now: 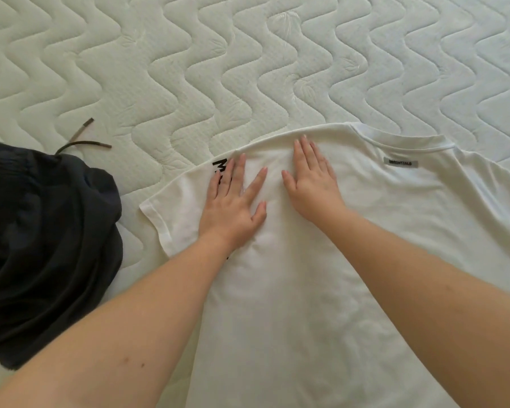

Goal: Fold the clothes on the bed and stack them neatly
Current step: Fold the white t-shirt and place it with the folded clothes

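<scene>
Head view: both hands, left hand (231, 203) and right hand (312, 179), are lying flat, fingers straight, on the white T-shirt (306, 290); a dark garment (47, 231) is sitting left of it.

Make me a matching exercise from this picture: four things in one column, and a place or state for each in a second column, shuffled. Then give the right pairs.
Things
1. white T-shirt
2. dark garment
3. left hand
4. grey label

Places or states
A. crumpled in a heap at the left of the mattress
B. sewn just below the neckline
C. spread on the bed under both hands
D. flat, fingers straight, partly covering black printed letters

Pairs: 1-C, 2-A, 3-D, 4-B.

The right hand also presses flat on the shirt.
</scene>
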`<state>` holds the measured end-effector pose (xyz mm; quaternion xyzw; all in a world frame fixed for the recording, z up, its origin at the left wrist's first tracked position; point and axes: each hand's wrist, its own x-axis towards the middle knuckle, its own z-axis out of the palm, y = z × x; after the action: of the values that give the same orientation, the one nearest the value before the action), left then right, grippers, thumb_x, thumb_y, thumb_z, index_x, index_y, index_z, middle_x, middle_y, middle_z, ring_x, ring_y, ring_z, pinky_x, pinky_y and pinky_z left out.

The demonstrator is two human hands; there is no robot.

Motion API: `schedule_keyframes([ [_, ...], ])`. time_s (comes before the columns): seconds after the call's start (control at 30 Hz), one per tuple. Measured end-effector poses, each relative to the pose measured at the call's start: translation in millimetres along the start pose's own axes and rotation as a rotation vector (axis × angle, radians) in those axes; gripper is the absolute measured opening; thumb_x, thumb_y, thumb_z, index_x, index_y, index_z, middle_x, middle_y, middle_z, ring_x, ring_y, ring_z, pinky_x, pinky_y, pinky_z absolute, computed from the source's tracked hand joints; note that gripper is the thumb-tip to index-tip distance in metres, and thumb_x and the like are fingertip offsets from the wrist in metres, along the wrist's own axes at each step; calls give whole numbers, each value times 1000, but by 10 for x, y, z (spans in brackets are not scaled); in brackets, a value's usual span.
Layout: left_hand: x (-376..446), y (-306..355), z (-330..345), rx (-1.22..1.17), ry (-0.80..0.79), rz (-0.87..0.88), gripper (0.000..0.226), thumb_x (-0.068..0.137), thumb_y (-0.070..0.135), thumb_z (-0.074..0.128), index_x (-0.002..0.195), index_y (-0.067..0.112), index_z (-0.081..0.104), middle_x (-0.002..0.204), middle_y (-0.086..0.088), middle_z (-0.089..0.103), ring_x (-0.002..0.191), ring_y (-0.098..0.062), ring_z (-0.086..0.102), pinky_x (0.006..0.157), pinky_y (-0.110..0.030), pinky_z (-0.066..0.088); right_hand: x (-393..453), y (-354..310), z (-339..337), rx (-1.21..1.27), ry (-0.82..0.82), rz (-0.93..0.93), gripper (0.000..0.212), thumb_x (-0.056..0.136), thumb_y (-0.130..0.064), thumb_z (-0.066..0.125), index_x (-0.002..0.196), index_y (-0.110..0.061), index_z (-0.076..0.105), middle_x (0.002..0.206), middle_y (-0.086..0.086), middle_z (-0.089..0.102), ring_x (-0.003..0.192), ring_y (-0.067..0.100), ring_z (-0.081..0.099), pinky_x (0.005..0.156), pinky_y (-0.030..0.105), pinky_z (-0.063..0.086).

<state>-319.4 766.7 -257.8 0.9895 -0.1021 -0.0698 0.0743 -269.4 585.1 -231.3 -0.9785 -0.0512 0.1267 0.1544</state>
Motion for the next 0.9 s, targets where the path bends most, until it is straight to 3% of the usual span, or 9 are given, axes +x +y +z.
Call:
schedule_keyframes([
  [0.1,16,-15,41,5,32,-28,80,92,53,30,157,20,-2,165,-13,2,153,-22,0,123,-48,6,201,45,59,-19,3,-16,66,103,-43,29,157,-15,3,165,1,-2,151,12,-5,121,30,-5],
  [0.23,31,-25,76,26,9,-103,87,89,54,30,156,3,9,164,-18,5,153,-26,3,122,-51,7,280,102,122,-114,17,-27,67,102,-48,23,157,-16,3,165,1,-2,151,11,-6,121,32,-8],
  [0.47,64,-34,143,53,-12,-63,76,89,54,32,158,27,14,163,-21,6,152,-32,6,120,-56,9,269,71,171,-170,36,-11,69,99,-49,22,157,-17,4,165,4,-1,152,16,-5,122,41,-3],
  [0.63,58,-60,166,46,-17,-60,77,88,54,33,158,27,14,163,-20,5,152,-31,5,120,-57,7,274,86,213,-172,44,-21,69,97,-50,22,157,-18,6,165,4,1,152,16,-4,123,41,-1],
  [0.73,74,-31,65,42,-110,-66,78,89,58,24,158,28,5,164,-18,-5,152,-27,-7,120,-54,-2,275,102,235,-165,58,-25,70,96,-50,20,157,-18,7,165,4,2,152,15,-3,123,41,0],
  [0.8,89,-53,-52,-73,-173,-63,75,89,62,9,157,31,1,164,-11,-14,150,-19,-18,120,-45,-14,280,113,238,-160,60,-23,70,96,-49,20,157,-19,7,165,3,2,152,14,-2,123,40,0],
  [0.83,107,-97,-145,-246,-183,-90,74,89,62,5,157,33,9,165,-6,-8,151,-14,-14,120,-41,-13,275,115,245,-159,65,-22,69,96,-48,20,157,-19,8,165,2,3,151,14,-2,123,40,-1],
  [0.9,171,-259,-351,-541,-71,-183,68,93,58,15,150,29,37,160,-1,26,149,-15,17,119,-40,7,280,122,262,-156,81,-22,68,96,-46,19,157,-20,8,165,2,3,151,12,-2,122,39,-2],
])
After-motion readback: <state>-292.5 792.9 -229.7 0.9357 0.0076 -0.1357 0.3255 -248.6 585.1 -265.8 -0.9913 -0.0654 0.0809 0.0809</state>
